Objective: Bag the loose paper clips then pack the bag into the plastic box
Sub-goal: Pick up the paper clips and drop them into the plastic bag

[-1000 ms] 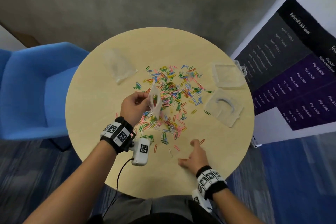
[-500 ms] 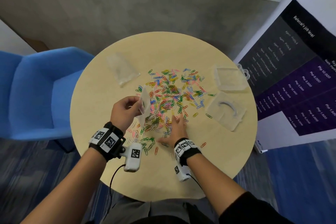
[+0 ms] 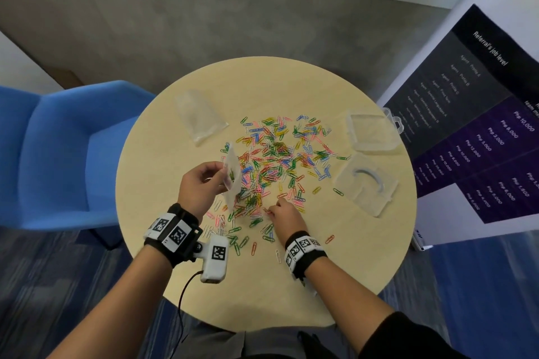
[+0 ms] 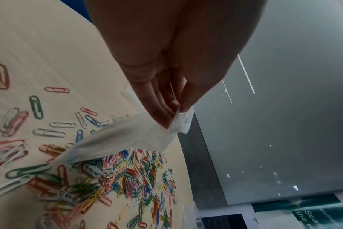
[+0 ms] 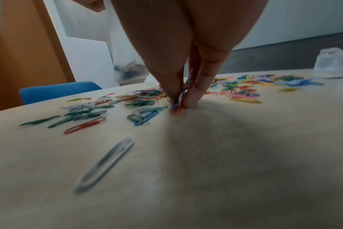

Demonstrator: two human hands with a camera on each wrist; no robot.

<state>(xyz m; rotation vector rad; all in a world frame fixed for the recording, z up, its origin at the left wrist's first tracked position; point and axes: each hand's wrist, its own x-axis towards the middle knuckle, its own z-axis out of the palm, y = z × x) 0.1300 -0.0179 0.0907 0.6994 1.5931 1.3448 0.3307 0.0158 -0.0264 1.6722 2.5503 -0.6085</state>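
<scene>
Above the table (image 3: 335,271), left hand (image 3: 201,186) fingers pinching upright bag (image 3: 233,175), right hand (image 3: 284,217) fingers pinching paper clips (image 5: 181,99).

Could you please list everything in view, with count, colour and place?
Table: one, pale wood, round.
Clips: many, mixed colours, mid-table.
Held bag: one, clear, few clips inside.
Spare bag: one, clear, far left.
Box: one, clear, far right.
Lid: one, clear, right.
Chair: one, blue, left.
Banner: one, dark, right.
Left hand: pinches held bag.
Right hand: grip on clips.
</scene>
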